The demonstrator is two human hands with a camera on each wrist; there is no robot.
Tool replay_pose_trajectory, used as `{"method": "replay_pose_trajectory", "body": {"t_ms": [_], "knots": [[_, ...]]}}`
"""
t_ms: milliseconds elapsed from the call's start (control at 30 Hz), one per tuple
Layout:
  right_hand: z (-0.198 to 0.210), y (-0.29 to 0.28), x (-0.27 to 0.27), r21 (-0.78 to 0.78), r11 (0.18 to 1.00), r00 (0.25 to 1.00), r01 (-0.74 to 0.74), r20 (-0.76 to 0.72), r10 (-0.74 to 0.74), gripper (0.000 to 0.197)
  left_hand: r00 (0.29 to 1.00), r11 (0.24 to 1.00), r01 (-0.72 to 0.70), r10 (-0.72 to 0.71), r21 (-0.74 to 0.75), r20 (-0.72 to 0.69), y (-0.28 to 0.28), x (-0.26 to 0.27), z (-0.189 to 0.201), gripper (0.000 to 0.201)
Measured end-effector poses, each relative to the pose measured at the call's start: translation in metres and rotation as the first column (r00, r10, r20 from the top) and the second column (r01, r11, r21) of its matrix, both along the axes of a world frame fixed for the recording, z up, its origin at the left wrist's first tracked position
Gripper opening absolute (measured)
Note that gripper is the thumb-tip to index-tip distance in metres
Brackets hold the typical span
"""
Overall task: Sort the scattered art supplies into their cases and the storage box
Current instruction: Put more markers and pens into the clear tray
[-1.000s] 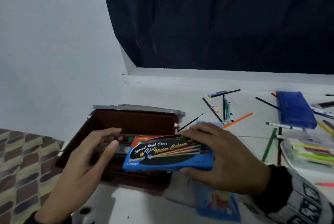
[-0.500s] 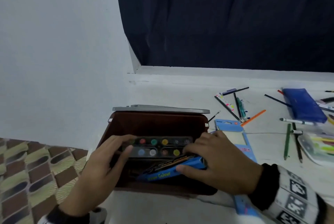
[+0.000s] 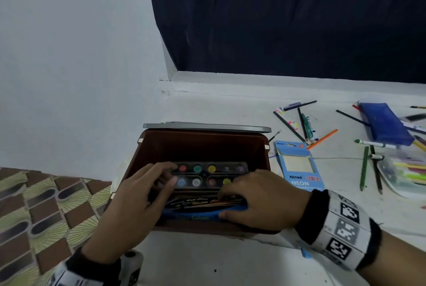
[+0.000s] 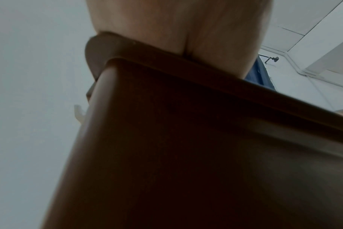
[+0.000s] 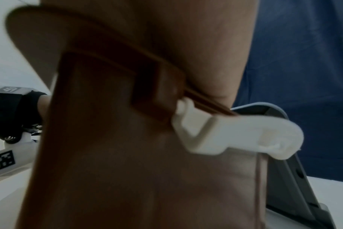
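head view looks down on a brown storage box (image 3: 202,145) standing open on the white desk (image 3: 230,260), its grey lid (image 3: 207,126) tipped up behind the far rim. inside the box lies a black paint palette (image 3: 212,175) with round wells of red, green, yellow, blue and white. just in front of it, at the near wall of the box, sits a blue water colour box (image 3: 198,210), tilted with its printed face up. the right hand (image 3: 260,202) holds this water colour box at its right end, fingers curled over the top edge and the thumb under the blue side. the left hand (image 3: 136,205) reaches into the left part of the storage box with fingers bent, the fingertips (image 3: 173,180) touching the left end of the palette; whether they grip it i cannot tell. to the right of the storage box a light blue neon pencil pack (image 3: 298,165) lies flat on the desk. further right are scattered pencils and pens (image 3: 299,124), a dark blue pencil case (image 3: 385,124) and a clear case of coloured markers (image 3: 408,172) at the frame edge. left wrist view shows only the brown outer wall of the storage box (image 4: 186,147) and part of the hand over its rim. right wrist view is blurred, showing the box wall and a white latch (image 5: 235,134).
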State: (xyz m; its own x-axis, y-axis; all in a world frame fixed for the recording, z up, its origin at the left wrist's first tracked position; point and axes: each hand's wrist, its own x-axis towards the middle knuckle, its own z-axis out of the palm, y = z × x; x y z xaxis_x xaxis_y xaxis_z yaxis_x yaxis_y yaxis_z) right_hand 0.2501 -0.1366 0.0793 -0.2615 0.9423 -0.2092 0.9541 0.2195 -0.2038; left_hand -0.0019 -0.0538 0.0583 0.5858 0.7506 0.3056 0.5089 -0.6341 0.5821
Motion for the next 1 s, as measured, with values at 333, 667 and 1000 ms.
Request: {"method": "replay_pose_trajectory", "body": {"t_ms": [333, 667, 1000], "knots": [[-0.011, 0.007, 0.000, 0.082, 0.996, 0.986, -0.036, 0.164, 0.022, 0.033, 1.000, 1.000, 0.000, 0.000, -0.010, -0.001, -0.001, 0.006, 0.001, 0.023], [-0.015, 0.006, -0.005, 0.166, 0.986, 0.982, 0.000, 0.188, -0.031, 0.035, 0.999, 0.999, -0.019, 0.018, -0.032, -0.027, -0.002, 0.007, 0.001, 0.030], [-0.021, 0.007, -0.005, 0.235, 0.972, 0.979, 0.002, 0.199, -0.050, 0.034, 0.997, 0.998, -0.043, 0.040, -0.035, -0.071, -0.004, 0.010, 0.001, 0.028]]}}
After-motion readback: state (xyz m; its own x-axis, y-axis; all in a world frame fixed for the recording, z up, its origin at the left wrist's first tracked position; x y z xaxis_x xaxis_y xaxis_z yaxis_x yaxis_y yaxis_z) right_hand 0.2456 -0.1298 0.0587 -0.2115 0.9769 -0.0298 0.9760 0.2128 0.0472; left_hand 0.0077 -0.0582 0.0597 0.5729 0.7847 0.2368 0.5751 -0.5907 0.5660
